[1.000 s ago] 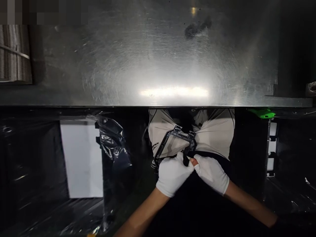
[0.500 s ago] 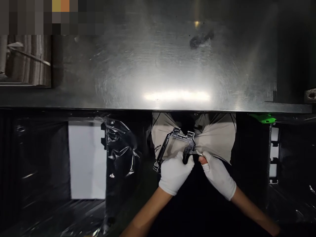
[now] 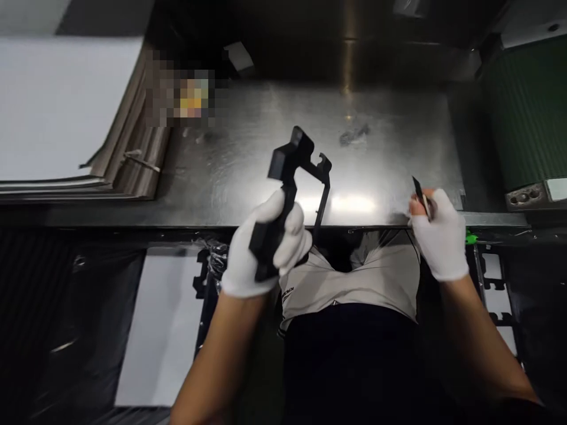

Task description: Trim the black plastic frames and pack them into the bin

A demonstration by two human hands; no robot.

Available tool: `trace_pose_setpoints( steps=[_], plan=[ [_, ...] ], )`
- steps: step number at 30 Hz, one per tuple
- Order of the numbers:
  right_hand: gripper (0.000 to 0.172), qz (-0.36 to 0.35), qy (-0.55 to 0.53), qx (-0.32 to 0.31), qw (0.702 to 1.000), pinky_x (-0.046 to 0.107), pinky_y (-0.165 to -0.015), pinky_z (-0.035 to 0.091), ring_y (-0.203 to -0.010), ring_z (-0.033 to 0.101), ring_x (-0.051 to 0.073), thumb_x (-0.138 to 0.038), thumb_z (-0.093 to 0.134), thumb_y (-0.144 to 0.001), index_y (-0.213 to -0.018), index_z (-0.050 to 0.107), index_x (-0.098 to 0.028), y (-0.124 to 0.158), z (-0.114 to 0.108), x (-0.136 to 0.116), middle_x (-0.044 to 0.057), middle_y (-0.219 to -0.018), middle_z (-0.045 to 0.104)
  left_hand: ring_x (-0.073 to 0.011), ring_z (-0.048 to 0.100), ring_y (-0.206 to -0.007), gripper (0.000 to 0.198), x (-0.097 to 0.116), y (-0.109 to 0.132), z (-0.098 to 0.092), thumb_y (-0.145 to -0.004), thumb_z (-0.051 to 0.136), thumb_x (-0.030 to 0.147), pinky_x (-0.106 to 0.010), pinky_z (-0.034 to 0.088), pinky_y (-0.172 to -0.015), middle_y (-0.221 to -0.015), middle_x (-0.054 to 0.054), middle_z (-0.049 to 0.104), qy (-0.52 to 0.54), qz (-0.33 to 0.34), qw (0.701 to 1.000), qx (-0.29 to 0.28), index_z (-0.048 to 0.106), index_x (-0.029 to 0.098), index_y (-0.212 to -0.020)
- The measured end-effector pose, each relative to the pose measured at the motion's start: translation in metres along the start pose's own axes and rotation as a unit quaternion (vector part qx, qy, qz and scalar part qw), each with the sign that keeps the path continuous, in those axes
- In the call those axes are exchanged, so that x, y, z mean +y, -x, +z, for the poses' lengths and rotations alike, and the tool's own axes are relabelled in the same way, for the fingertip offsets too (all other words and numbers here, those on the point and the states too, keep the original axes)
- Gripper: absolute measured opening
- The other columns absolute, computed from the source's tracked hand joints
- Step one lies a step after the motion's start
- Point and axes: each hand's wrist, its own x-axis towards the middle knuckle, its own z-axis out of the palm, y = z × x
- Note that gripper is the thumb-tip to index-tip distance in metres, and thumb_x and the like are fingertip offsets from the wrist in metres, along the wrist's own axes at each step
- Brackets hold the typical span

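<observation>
My left hand (image 3: 248,260), in a white glove, is closed around a black plastic frame (image 3: 289,162). The frame is raised and tilted in front of the table edge, its open middle and a hooked corner showing. Off to the right, my right hand (image 3: 444,239) pinches a small dark knife blade (image 3: 418,190), its point up and away from the frame. Bare fingertips stick out of the right glove at the pinch. The lower end of the blade is partly hidden by the fingers.
A metal table (image 3: 221,177) spans the front. Stacked sheets (image 3: 66,106) stand at left, and a green ribbed block (image 3: 527,112) at right. Below the edge are a white sheet (image 3: 155,330) in a black-lined container at left, black parts (image 3: 496,285) at right, and a green object (image 3: 471,237).
The frame has risen from over my lap and turned in my left hand. My right hand has moved away to the right and up with the blade. The view has tilted upward.
</observation>
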Motion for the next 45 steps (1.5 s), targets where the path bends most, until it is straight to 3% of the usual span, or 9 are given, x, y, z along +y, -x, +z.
trace_pose_setpoints(
  steps=[2,5,7,17,26,33,39,41,45],
  plan=[
    [0.042,-0.031,0.145,0.020,0.989,0.037,-0.079,0.048,-0.107,0.068,0.031,-0.034,0.048,-0.112,-0.149,0.058,-0.017,-0.034,0.009,-0.018,0.016,-0.127,0.068,-0.0107,0.035,-0.030,0.053,0.008,-0.036,0.001,-0.115,0.038,0.046,-0.025,0.030,-0.042,-0.040,0.004,0.034,-0.018,-0.026,0.999,0.014,0.054,0.017,-0.073],
    [0.051,-0.063,0.282,-0.125,0.949,0.036,-0.066,0.042,-0.098,0.069,0.031,-0.028,0.044,-0.113,-0.160,0.049,-0.010,-0.053,0.008,-0.035,0.021,-0.132,0.063,-0.0111,0.034,-0.029,0.056,0.007,-0.065,0.000,-0.116,0.031,0.042,-0.024,0.027,-0.039,-0.040,0.003,0.033,-0.024,-0.066,0.997,0.028,0.054,0.017,-0.072],
    [0.046,-0.113,0.266,-0.206,0.935,0.033,-0.061,0.040,-0.086,0.067,0.024,-0.023,0.042,-0.114,-0.157,0.053,-0.010,-0.048,0.002,-0.043,0.017,-0.121,0.067,-0.0110,0.035,-0.029,0.055,0.004,-0.070,-0.003,-0.116,0.034,0.043,-0.023,0.027,-0.039,-0.040,0.003,0.034,-0.026,-0.076,0.996,0.024,0.055,0.017,-0.073],
    [0.047,-0.310,0.194,-0.208,0.907,0.033,-0.057,0.035,-0.078,0.061,0.020,-0.032,0.024,-0.121,-0.141,0.063,-0.013,-0.021,0.050,-0.084,0.010,-0.107,0.066,-0.0097,0.035,-0.032,0.054,0.007,-0.067,-0.002,-0.115,0.040,0.047,-0.022,0.031,-0.043,-0.040,0.002,0.035,-0.052,-0.085,0.994,0.034,0.054,0.016,-0.073],
    [0.035,-0.261,0.204,-0.222,0.917,0.029,-0.050,0.030,-0.061,0.056,0.016,-0.030,0.035,-0.119,-0.119,0.066,-0.014,-0.033,0.042,-0.087,0.008,-0.090,0.065,-0.0107,0.035,-0.034,0.054,0.005,-0.066,0.010,-0.113,0.044,0.053,-0.019,0.030,-0.039,-0.041,0.000,0.036,-0.075,-0.113,0.988,0.078,0.054,0.017,-0.073],
    [0.042,-0.150,0.271,-0.161,0.937,0.033,-0.056,0.034,-0.081,0.065,0.021,-0.028,0.028,-0.119,-0.131,0.065,-0.012,-0.046,0.033,-0.077,0.014,-0.111,0.066,-0.0098,0.035,-0.032,0.054,0.003,-0.066,0.005,-0.113,0.047,0.053,-0.020,0.028,-0.039,-0.041,0.002,0.036,-0.052,-0.088,0.993,0.064,0.053,0.017,-0.073],
    [0.044,-0.162,0.010,-0.111,0.981,0.042,-0.105,0.053,-0.123,0.062,0.029,-0.024,0.043,-0.115,-0.153,0.058,-0.008,-0.057,0.037,-0.080,0.018,-0.140,0.064,-0.0076,0.018,-0.020,0.060,-0.001,-0.053,-0.006,-0.111,0.047,0.048,-0.021,0.035,-0.040,-0.032,0.009,0.007,0.072,0.046,0.996,0.030,0.019,0.023,-0.065],
    [0.054,-0.167,-0.250,-0.177,0.937,0.043,-0.113,0.051,-0.123,0.064,0.024,-0.034,0.037,-0.118,-0.166,0.043,-0.012,-0.045,0.041,-0.085,0.016,-0.138,0.067,-0.0073,-0.004,-0.017,0.066,-0.016,-0.043,-0.010,-0.111,0.049,0.052,-0.022,0.021,-0.030,-0.032,0.012,-0.011,0.067,0.111,0.989,0.077,0.009,0.024,-0.068],
    [0.076,-0.091,-0.627,-0.389,0.669,0.037,-0.083,0.059,-0.075,0.063,0.019,-0.070,0.028,-0.115,-0.156,0.052,-0.012,0.002,0.049,-0.078,0.005,-0.086,0.065,-0.0097,-0.011,-0.015,0.077,-0.056,-0.011,-0.032,-0.107,0.048,0.073,-0.024,0.005,-0.023,-0.029,0.011,-0.018,-0.028,0.186,0.977,0.104,0.007,0.022,-0.066]
  ],
)
